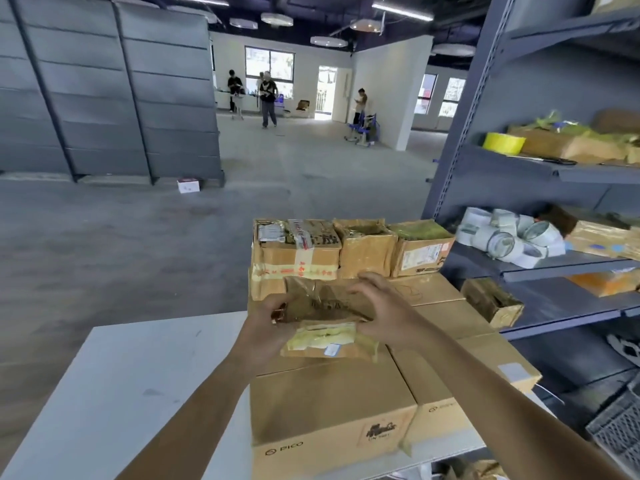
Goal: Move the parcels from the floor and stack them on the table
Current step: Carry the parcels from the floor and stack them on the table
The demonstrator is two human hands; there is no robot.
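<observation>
I hold a small brown taped parcel (325, 317) with a yellow-taped near end over the stack on the white table (131, 375). My left hand (272, 320) grips its left side and my right hand (382, 313) grips its right side, fingers curled over the top edge. Under it lie large flat cardboard boxes (329, 407), one marked PICO. Behind it, three smaller taped parcels (363, 251) stand in a row on top of the boxes.
A grey metal shelf rack (519, 174) stands close on the right, holding boxes, tape rolls and a yellow roll (504, 143). A plastic crate (620, 434) sits low right. A small white box (188, 185) lies on the floor far off. Three people stand in the distance.
</observation>
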